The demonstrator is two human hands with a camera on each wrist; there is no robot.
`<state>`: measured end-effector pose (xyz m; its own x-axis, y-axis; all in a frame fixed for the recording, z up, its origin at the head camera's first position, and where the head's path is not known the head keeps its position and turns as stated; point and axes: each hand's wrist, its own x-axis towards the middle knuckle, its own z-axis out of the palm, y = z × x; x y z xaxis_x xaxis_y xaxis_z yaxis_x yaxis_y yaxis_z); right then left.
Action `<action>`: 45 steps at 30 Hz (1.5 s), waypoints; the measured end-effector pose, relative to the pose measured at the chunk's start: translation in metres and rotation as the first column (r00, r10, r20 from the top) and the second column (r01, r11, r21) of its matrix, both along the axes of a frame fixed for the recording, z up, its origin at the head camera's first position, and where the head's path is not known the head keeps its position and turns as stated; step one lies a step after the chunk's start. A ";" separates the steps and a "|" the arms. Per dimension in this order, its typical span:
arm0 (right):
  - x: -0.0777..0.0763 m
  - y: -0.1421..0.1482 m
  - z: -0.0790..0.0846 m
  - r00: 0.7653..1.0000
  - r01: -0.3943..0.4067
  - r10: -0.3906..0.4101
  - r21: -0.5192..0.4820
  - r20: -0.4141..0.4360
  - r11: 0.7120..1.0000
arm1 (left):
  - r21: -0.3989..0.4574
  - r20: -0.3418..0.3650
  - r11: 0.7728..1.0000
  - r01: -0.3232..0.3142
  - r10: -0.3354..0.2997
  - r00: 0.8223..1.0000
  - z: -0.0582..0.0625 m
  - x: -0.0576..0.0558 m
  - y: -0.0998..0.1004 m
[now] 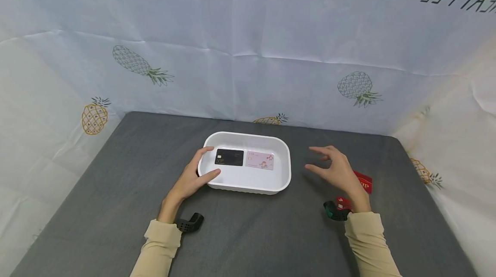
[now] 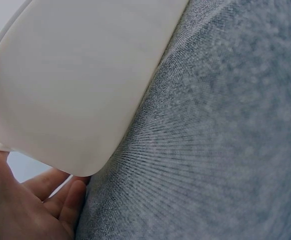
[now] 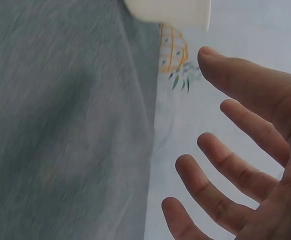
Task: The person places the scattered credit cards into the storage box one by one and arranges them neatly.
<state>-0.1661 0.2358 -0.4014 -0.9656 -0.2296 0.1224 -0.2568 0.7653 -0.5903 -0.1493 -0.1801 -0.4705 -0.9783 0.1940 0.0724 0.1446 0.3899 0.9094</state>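
A white plastic tray [image 1: 236, 181] with rounded corners lies on the dark grey cloth. Inside it, side by side, are a black VIP card [image 1: 234, 157] and a pink card [image 1: 257, 160]. My left hand [image 1: 190, 181] grips the tray's left end, thumb and forefinger over the rim; in the left wrist view other fingers [image 2: 71, 202] curl by its outer wall. Off the tray's right side hovers my right hand [image 1: 336, 170], thumb and fingers spread apart with nothing between them. Two red cards, one a VIP card [image 1: 366, 183] and one lower [image 1: 343, 202], are partly hidden behind the right hand and wrist.
The grey cloth [image 1: 116, 199] covers the table. Behind it hangs a pale curtain [image 1: 232, 87] printed with pineapples. Each wrist wears a dark band, the left band [image 1: 190, 222] close over the cloth.
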 end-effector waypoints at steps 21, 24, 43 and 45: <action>0.021 0.063 -0.022 0.998 0.067 -0.067 0.080 0.002 0.995 | -0.012 0.006 1.000 -0.006 0.006 1.000 -0.001 0.001 -0.001; 0.023 0.074 -0.024 0.996 0.080 -0.082 0.093 0.020 0.992 | -0.008 0.003 1.000 -0.004 0.004 1.000 -0.001 0.001 -0.001; 0.029 0.119 -0.040 0.958 0.179 -0.213 0.179 0.191 0.967 | 0.005 0.010 1.000 0.010 -0.010 1.000 0.000 0.001 -0.001; 0.027 0.123 -0.040 0.947 0.182 -0.224 0.188 0.233 0.965 | 0.007 0.013 1.000 0.011 -0.011 1.000 0.000 0.000 0.000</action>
<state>-0.1386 0.3588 -0.4410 -0.9883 -0.0222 -0.1509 0.0535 0.8762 -0.4791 -0.1490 -0.1805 -0.4703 -0.9770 0.2046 0.0607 0.1367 0.3818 0.9141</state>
